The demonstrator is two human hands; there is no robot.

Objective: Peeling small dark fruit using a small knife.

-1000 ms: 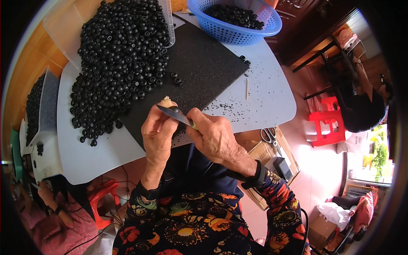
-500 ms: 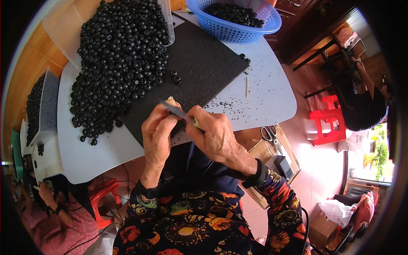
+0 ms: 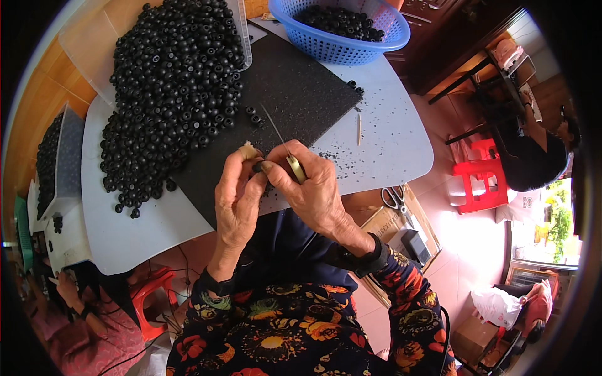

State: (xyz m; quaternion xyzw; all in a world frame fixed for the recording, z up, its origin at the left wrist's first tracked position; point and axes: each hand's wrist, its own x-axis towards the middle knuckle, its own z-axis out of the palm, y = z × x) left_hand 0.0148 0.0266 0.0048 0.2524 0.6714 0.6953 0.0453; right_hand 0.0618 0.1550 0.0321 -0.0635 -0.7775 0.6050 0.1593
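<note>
Over the near edge of the black mat [image 3: 307, 84], my two hands almost meet. My left hand [image 3: 237, 199] pinches a small black round part [image 3: 258, 166] between thumb and fingers; a tan wrap covers one fingertip. My right hand [image 3: 315, 191] is closed around the yellow-green handle of a knife [image 3: 295, 168], its thin blade pointing up and away over the mat. The right thumb tip rests against the black part. A large pile of similar black parts [image 3: 179, 81] spills from a clear bin [image 3: 88, 59] onto the table and mat at the left.
A blue perforated basket [image 3: 342, 47] with more black parts stands at the far side. Black shavings and a thin pale stick [image 3: 359, 130] lie on the white table [image 3: 401, 138]. Scissors [image 3: 395, 199] rest on a box at right. Other people sit at lower left and far right.
The knife blade has swung away from the left fingertips and now points up over the mat. My right thumb has come to the black part, and the hands have drawn together.
</note>
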